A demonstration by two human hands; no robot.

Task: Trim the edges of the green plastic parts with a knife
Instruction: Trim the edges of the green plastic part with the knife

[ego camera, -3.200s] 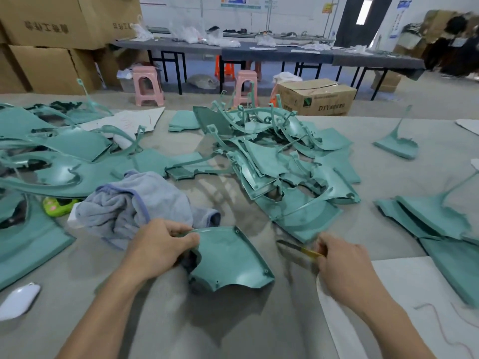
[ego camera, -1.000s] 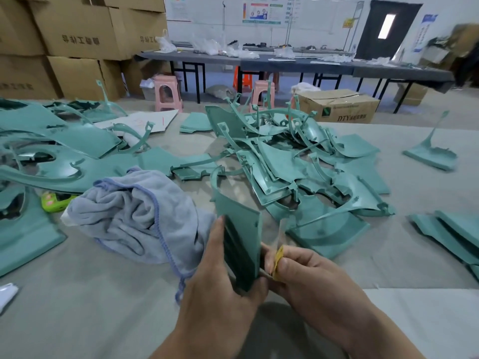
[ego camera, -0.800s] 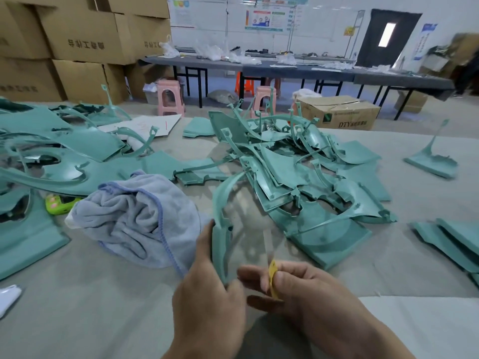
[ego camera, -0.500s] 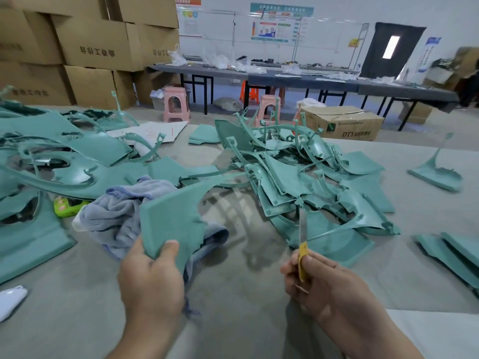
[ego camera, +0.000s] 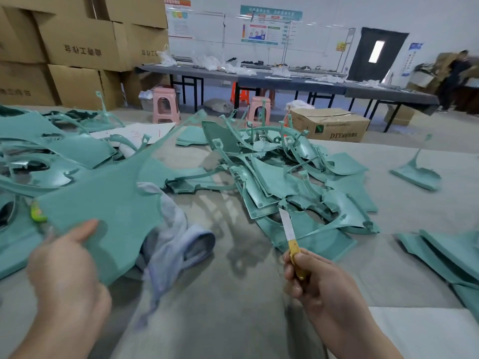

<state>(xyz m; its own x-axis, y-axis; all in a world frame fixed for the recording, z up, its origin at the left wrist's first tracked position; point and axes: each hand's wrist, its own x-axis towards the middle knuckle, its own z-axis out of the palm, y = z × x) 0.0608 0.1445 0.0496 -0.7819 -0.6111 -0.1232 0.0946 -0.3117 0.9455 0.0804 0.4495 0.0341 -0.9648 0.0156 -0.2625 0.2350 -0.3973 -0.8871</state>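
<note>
My left hand (ego camera: pixel 66 265) grips a flat green plastic part (ego camera: pixel 111 203) by its near edge, thumb on top, and holds it out to the left above the table. The part's long thin arm points up and away to the right. My right hand (ego camera: pixel 318 283) grips a knife (ego camera: pixel 291 238) by its yellow handle, blade pointing up and away, well clear of the held part. A big heap of green plastic parts (ego camera: pixel 290 177) lies in the middle of the table beyond the knife.
A grey-blue cloth (ego camera: pixel 176 237) lies bunched under the held part. More green parts cover the left side (ego camera: pixel 51 156) and right edge (ego camera: pixel 445 252) of the table. A white sheet (ego camera: pixel 427 332) lies at the near right. Boxes, stools and long tables stand behind.
My left hand has swung the green part away from the knife and out to the left, turning it flat. My right hand stays put with the knife blade up.
</note>
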